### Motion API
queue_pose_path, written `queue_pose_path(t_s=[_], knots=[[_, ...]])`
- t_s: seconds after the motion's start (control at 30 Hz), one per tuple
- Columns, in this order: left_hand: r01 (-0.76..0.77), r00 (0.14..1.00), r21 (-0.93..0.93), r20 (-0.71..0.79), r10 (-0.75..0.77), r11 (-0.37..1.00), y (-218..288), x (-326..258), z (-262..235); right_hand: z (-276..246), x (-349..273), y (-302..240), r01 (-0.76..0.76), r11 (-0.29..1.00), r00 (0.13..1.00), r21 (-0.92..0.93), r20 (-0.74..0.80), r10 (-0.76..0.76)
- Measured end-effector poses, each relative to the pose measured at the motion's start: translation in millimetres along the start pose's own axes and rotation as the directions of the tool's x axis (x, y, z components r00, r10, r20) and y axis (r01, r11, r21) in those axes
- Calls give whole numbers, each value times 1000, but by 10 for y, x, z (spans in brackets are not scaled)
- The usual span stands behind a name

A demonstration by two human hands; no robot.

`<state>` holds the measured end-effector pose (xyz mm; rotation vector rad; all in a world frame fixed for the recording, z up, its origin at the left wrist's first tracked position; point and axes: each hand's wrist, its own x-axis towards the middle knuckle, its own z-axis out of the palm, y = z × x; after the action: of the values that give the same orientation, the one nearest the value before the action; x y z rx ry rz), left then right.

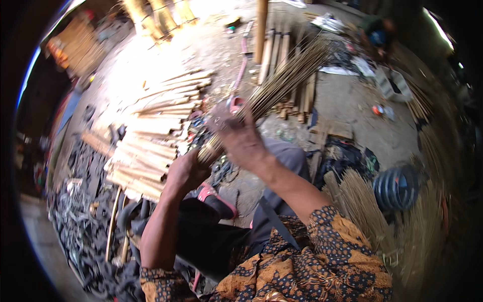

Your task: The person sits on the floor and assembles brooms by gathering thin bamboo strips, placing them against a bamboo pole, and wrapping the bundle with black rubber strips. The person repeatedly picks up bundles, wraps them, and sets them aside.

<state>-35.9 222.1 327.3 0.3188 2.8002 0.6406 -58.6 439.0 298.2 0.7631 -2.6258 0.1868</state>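
Observation:
A long bundle of thin brown broom sticks (282, 83) slants from my lap up to the far right, its loose tips fanning out. My left hand (188, 170) is closed round the near butt end of the bundle. Further up, my right hand (239, 138) wraps the bundle; its fingers are somewhat smeared by motion. Across my thigh lies a flat black strip (279, 224).
Pale bamboo handles (151, 136) lie piled at the left, with tangled black rubber strips (95, 241) nearer me. At right are a dark ribbed bucket (396, 187) and more stick bundles (365, 201). A wooden post (261, 30) stands ahead; another person (378, 35) crouches far right.

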Motion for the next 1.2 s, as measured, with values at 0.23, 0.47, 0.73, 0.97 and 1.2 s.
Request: queue_pose_path(t_s=[0.23, 0.47, 0.73, 0.97, 1.2], knots=[[18, 982, -209, -178, -56, 978, 135, 92, 79, 276, -85, -578, -114, -465, 736, 878, 389, 554], [-27, 987, 107, -154, 44, 994, 231, 91, 135, 86, 243, -115, 273, -462, 555, 844, 255, 792], [37, 892, 409, -426, 154, 912, -560, -179, -227, -404, -1055, 2476, 530, -149, -20, 835, 187, 982], [238, 878, -9, -426, -219, 971, -730, -186, -227, 94, -1759, 2525, 199, -263, -170, 944, 298, 939], [25, 927, -485, -316, -202, 874, -107, 173, -51, 455, 295, 20, -259, -323, 858, 911, 370, 356]])
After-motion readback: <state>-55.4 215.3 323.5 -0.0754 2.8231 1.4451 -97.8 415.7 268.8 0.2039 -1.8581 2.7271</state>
